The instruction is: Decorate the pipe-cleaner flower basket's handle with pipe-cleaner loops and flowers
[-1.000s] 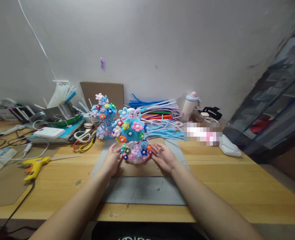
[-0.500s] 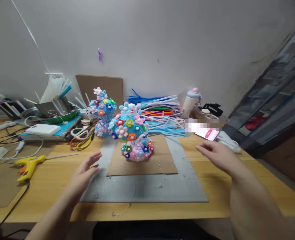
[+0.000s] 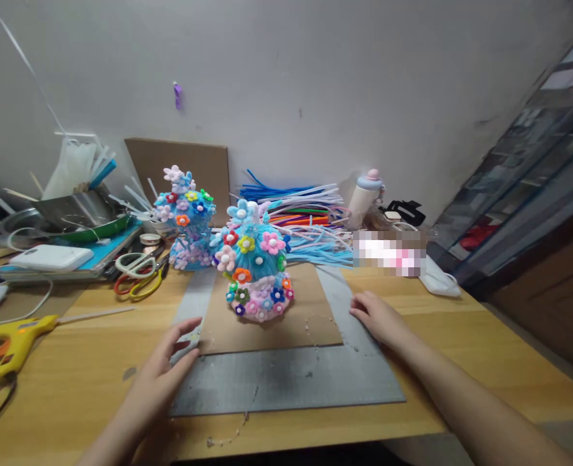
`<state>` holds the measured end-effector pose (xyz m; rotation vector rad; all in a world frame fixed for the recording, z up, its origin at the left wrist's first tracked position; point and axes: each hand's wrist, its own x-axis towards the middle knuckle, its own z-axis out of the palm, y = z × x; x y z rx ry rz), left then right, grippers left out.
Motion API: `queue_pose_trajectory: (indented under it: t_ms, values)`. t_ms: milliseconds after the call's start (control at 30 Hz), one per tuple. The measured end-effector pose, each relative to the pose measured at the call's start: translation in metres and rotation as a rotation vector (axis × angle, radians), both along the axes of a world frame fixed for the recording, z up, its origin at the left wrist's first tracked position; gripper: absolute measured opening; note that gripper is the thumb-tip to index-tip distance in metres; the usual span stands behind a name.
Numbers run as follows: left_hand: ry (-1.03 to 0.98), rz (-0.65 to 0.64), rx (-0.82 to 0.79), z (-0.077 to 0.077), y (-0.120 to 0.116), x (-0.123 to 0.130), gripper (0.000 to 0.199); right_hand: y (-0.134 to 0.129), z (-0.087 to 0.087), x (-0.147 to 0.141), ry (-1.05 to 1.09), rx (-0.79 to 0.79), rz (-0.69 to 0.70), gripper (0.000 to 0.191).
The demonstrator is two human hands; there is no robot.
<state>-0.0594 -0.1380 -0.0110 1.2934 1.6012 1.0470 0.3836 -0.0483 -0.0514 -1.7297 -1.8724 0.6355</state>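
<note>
A blue and pink fuzzy ornament (image 3: 258, 265) covered in small coloured flowers stands upright on a brown cardboard sheet (image 3: 291, 330), which lies on a grey mat (image 3: 286, 382). Behind it to the left is a similar flowered ornament (image 3: 185, 220). My left hand (image 3: 177, 353) is over the mat's left edge, fingers apart, holding nothing. Near the mat's right edge rests my right hand (image 3: 371, 314), its fingers curled together; whether anything is in them is hidden. Neither hand touches the ornaments. A thin beaded strand (image 3: 240, 427) trails over the mat's front edge.
On the left are a yellow glue gun (image 3: 19, 340), scissors (image 3: 138, 272), a white power bank (image 3: 51, 257) and a metal pan (image 3: 75, 210). Bundled coloured stems (image 3: 291, 194), a bottle (image 3: 365, 194) and a white device (image 3: 439, 275) are at the back and right.
The view has shifted, so objects sit further left. My right hand has moved inward and down to the mat's right edge. My left hand remains open, a little lower in view.
</note>
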Motion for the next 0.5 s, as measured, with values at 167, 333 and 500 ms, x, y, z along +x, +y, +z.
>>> queue_pose_trajectory:
  t_ms: [167, 333, 500]
  values:
    - [-0.451, 0.093, -0.112, 0.0, 0.003, 0.038, 0.057, 0.018, 0.015, -0.013, 0.144, -0.008, 0.037, 0.015]
    - [-0.769, 0.237, -0.253, 0.011, 0.009, 0.076, 0.055, 0.06, 0.022, -0.074, 0.469, -0.085, 0.135, 0.02]
    - [-0.881, 0.402, -0.266, 0.018, 0.015, 0.109, 0.066, 0.103, 0.013, -0.138, 0.884, -0.217, 0.089, 0.02]
